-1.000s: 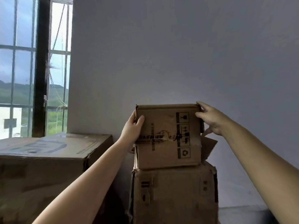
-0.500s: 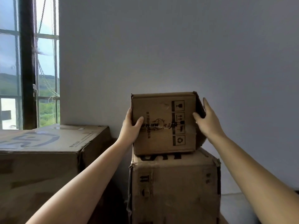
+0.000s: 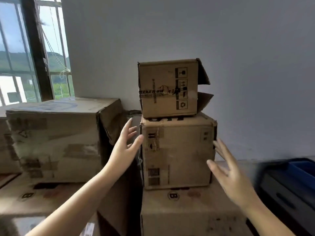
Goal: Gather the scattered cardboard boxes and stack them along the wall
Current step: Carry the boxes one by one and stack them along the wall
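Wall (image 3: 187, 28), 1, plain grey, runs behind everything. Window (image 3: 32, 48), 1, at left w/ dark frame, hills outside. Cardboard boxes, 5 counted. Bottom tier, 2: left base box (image 3: 42, 198) and right base box (image 3: 184, 213), each w/ a circled "B" on top, narrow dark gap between. On left base box: big box (image 3: 54, 143), 1, top printed blue, side dented, taped. On right base box: middle box (image 3: 177, 150), 1, squarish, labels on front, standing near the wall. On middle box: small box (image 3: 167, 89), 1, topmost, printed w/ handling symbols and a tape band, 2 flaps hanging loose on its right end; rests on the stack, untouched by either hand. Blue bin (image 3: 289, 181), 1, lower right, blurred, detail unclear. Hands, 2, both bare, holding nothing. Left hand (image 3: 124, 147): fingers spread and straight, beside left edge of middle box, thumb tip at that edge; contact unclear. Right hand (image 3: 228, 172): fingers spread, just beside right side of middle box, fingertips near its corner; cannot tell if touching.
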{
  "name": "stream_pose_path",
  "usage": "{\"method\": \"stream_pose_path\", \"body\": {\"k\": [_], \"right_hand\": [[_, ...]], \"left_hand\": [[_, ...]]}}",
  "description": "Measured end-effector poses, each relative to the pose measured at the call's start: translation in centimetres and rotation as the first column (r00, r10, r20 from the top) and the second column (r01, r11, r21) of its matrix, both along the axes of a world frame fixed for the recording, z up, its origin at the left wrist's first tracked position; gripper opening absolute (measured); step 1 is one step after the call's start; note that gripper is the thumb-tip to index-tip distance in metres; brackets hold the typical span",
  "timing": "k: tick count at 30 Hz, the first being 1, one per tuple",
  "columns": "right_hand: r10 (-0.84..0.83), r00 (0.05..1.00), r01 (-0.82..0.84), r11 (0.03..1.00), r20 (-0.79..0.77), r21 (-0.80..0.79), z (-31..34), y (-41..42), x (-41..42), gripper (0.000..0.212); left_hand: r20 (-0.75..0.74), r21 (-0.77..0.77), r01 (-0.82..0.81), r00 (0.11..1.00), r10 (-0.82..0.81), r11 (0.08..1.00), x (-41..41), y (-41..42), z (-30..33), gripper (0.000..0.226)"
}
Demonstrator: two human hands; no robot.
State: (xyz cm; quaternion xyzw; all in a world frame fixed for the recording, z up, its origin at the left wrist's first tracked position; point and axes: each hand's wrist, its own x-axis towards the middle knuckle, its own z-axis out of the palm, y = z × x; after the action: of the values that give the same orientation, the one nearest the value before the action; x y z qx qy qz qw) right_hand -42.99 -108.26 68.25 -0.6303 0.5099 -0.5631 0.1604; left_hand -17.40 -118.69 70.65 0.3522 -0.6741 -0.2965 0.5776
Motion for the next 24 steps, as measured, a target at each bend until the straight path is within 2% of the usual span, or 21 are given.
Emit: {"method": "stream_pose_path", "body": {"k": [4, 6, 12, 16, 21, 23, 24], "right_hand": [[0.048, 0.997, -0.057, 0.989, 0.068, 0.138, -7.0, 5.8, 0.9, 0.065], [0.049, 0.993, -0.072, 0.974, 0.110, 0.217, -10.1, 8.9, 1.6, 0.066], [-0.059, 0.957, -0.080, 0.888, 0.285, 0.453, -18.0, 18.6, 5.3, 0.062], [-0.216, 0.927, 0.012, 0.834, 0.307, 0.551, -21.6, 25.0, 9.0, 0.093], [-0.478, 0.765, 0.180, 0.801, 0.431, 0.570, -24.2, 30.5, 15.3, 0.101], [-0.569, 0.684, 0.259, 0.775, 0.457, 0.577, -24.7, 31.7, 18.4, 0.098], [-0.609, 0.640, 0.307, 0.761, 0.468, 0.571, -25.1, 32.3, 20.0, 0.090]], "left_hand": [[0.152, 0.082, 0.128, 0.978, -0.139, 0.988, 1.2, 8.0, -7.7, 0.063], [0.207, 0.173, 0.175, 0.956, -0.210, 0.969, 2.0, 11.4, -11.3, 0.062], [0.193, 0.419, 0.224, 0.925, -0.327, 0.880, 4.9, 20.3, -19.0, 0.061], [0.161, 0.541, 0.242, 0.910, -0.382, 0.806, 7.3, 24.7, -22.5, 0.055], [0.121, 0.665, 0.266, 0.884, -0.452, 0.698, 9.6, 26.2, -24.3, 0.059], [0.117, 0.692, 0.301, 0.850, -0.513, 0.656, 10.9, 25.9, -24.8, 0.058], [0.122, 0.699, 0.319, 0.829, -0.546, 0.640, 11.6, 25.7, -25.0, 0.058]]}}
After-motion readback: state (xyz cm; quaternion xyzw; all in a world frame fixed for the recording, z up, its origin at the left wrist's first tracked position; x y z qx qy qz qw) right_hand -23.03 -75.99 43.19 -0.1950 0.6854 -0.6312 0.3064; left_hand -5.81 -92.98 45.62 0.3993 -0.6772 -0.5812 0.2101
